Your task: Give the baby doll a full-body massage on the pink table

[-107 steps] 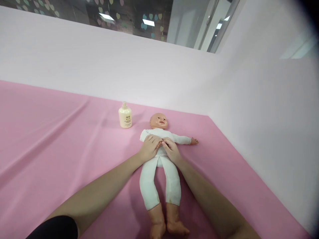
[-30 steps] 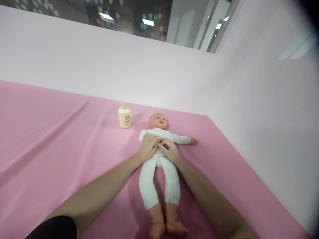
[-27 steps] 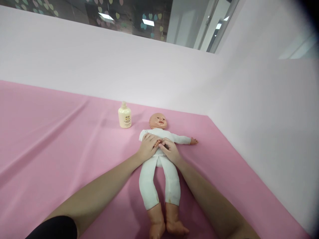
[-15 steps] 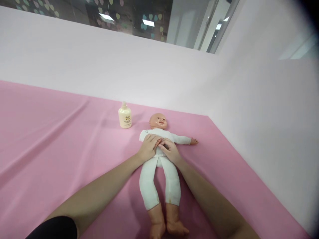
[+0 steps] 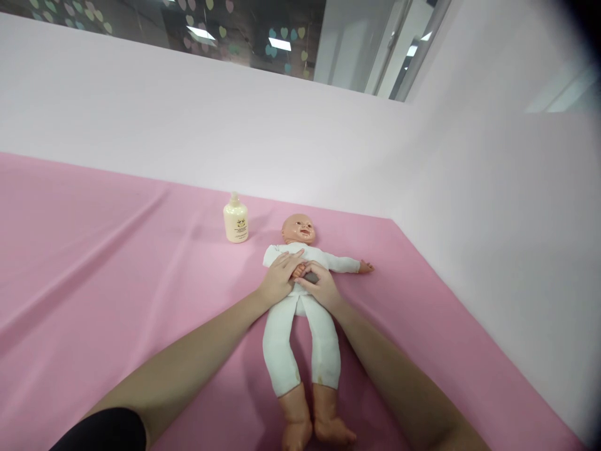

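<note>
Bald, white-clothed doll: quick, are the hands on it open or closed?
Left hand: stretched over the doll's arm; grip hidden.
Right hand: half-curled at the doll's tan hand; grip can't be told.

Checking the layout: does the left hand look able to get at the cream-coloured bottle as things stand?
Probably yes: the cream-coloured bottle stands upright on the pink sheet, ahead of the left hand, with nothing standing between them. That hand lies on the doll, though, so would have to lift off first.

You have a cream bottle (image 5: 235, 222) standing on pink cloth (image 5: 117, 250), a white wall (image 5: 188, 113) behind it, pastel hearts (image 5: 222, 31) higher up beyond it.
</note>
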Demonstrator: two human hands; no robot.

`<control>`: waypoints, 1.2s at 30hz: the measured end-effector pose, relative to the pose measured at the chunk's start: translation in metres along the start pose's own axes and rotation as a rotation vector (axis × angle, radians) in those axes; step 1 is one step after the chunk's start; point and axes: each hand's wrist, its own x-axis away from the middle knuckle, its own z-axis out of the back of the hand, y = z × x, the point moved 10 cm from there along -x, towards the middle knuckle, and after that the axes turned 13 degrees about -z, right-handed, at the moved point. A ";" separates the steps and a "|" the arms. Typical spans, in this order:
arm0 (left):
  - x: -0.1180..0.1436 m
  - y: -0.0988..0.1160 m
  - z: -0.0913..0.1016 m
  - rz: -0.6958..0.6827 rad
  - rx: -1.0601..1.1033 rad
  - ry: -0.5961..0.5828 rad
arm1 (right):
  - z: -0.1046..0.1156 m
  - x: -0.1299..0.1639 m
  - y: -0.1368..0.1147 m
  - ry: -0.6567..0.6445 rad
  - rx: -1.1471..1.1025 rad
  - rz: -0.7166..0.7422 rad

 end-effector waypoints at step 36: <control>0.002 -0.012 0.004 0.108 -0.038 0.028 | 0.008 0.006 0.001 0.093 0.127 0.043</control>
